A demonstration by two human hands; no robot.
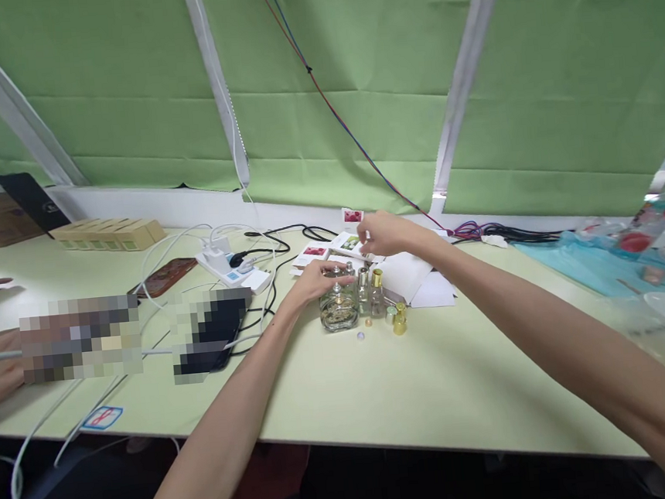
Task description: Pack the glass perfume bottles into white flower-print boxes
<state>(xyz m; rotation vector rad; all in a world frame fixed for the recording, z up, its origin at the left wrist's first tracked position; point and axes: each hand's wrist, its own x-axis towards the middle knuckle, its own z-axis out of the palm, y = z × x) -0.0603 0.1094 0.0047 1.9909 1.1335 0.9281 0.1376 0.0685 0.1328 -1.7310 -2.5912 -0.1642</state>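
Glass bottle [340, 314], upright on the worktop [322, 394], stands just beneath the left hand [312, 281], the nearer one; that hand's fingers extend across its top, gripping or not I cannot tell. Farther back, the right hand [388, 234] curls beside a card [345, 243], its hold unclear.

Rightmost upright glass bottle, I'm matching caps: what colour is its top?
The top is gold; see the head view.

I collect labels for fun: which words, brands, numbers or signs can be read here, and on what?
No word, brand or number reads clearly.
Blue-edged sticker on the table: red looped mark, unclear.
Power strip: blue label, too small.
Picture cards: no readable words.
Large glass bottle: nothing legible.
Plastic bottle: red label, blurred.
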